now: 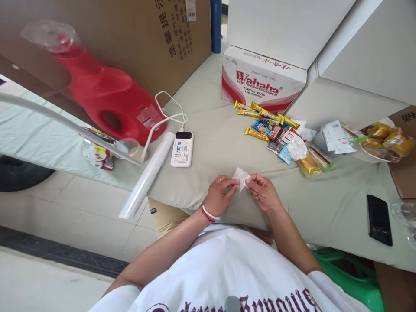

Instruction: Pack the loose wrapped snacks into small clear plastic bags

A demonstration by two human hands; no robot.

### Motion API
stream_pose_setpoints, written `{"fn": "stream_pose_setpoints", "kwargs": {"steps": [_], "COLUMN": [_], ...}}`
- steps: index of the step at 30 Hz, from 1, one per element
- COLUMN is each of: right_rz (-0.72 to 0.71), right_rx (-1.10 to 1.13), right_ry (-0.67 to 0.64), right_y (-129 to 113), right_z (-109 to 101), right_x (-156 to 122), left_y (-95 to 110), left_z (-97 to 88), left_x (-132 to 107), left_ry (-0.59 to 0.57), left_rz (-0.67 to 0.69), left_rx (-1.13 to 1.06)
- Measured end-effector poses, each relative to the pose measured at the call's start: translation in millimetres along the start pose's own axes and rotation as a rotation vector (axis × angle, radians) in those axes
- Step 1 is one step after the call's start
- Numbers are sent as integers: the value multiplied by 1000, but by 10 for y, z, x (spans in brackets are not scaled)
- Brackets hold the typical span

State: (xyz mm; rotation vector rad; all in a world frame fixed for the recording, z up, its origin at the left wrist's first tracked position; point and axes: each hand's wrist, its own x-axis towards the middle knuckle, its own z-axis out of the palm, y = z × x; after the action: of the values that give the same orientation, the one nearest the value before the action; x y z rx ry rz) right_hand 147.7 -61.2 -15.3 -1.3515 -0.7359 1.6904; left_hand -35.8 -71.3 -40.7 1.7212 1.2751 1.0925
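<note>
White packet (241, 177) pinched between both hands (242, 193), left and right.

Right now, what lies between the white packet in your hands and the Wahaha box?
Head view: beyond the white packet, a bare stretch of cloth, then the pile of wrapped snack bars, lying just short of the Wahaha box.

Packet (241, 177) white. Jug (108, 97) red. Box (260, 80) white, red stripes. Phone (378, 219) black. Bars (260, 115) yellow. Stool (354, 277) green.
</note>
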Motion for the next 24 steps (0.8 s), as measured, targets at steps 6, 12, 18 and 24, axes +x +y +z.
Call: {"fn": "stream_pose_setpoints", "kwargs": {"steps": [6, 12, 18, 24], "right_rz": [36, -54, -121, -61], "right_rx": [49, -7, -107, 90], "right_ry": [-4, -34, -47, 54], "right_y": [73, 68, 94, 28], "right_z": [-6, 9, -80, -311], "right_x": [5, -13, -2, -99], "left_y": [-19, 16, 10, -136], "left_z": [48, 119, 91, -75], "left_x": [-2, 18, 81, 136], "left_ry": [29, 41, 42, 160], "left_rz": [47, -19, -317, -549], "left_rx": [77, 46, -323, -609]}}
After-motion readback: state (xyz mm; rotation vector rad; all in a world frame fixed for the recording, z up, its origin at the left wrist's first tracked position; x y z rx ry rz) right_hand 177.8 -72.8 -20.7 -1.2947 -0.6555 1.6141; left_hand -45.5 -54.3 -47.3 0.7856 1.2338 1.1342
